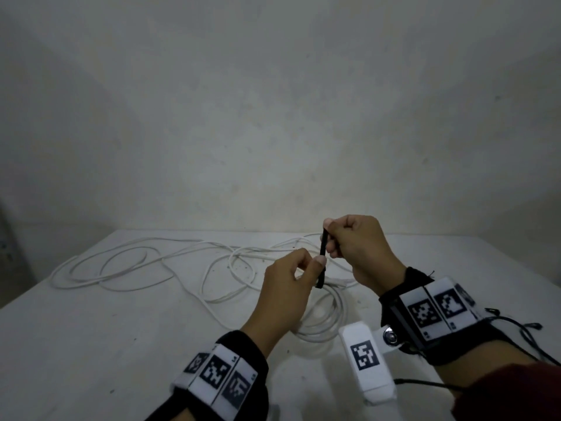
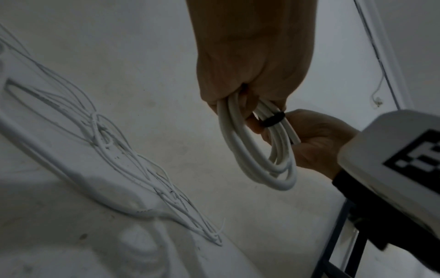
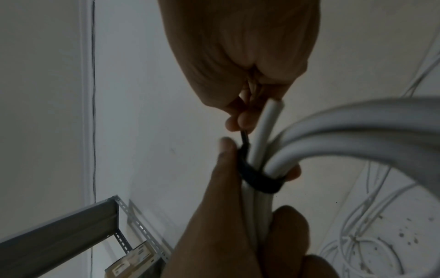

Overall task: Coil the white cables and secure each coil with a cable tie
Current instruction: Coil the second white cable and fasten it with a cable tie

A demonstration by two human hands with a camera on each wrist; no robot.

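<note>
Above the white table (image 1: 91, 344) I hold a coil of white cable (image 2: 257, 150), which shows below my hands as the coil (image 1: 329, 317) in the head view. My left hand (image 1: 309, 265) grips the bundled strands, its thumb pressed against a black cable tie (image 1: 322, 256). The tie (image 3: 259, 180) is wrapped around the strands. My right hand (image 1: 329, 235) pinches the tie's free end (image 3: 244, 138) and holds it upward, just above the left thumb. More white cable (image 1: 145, 262) lies loose and tangled on the table to the left.
The loose cable loops spread across the far half of the table up to the wall (image 1: 273, 117). A grey metal shelf frame (image 3: 59, 225) with a cardboard box (image 3: 133, 261) under it stands off to one side.
</note>
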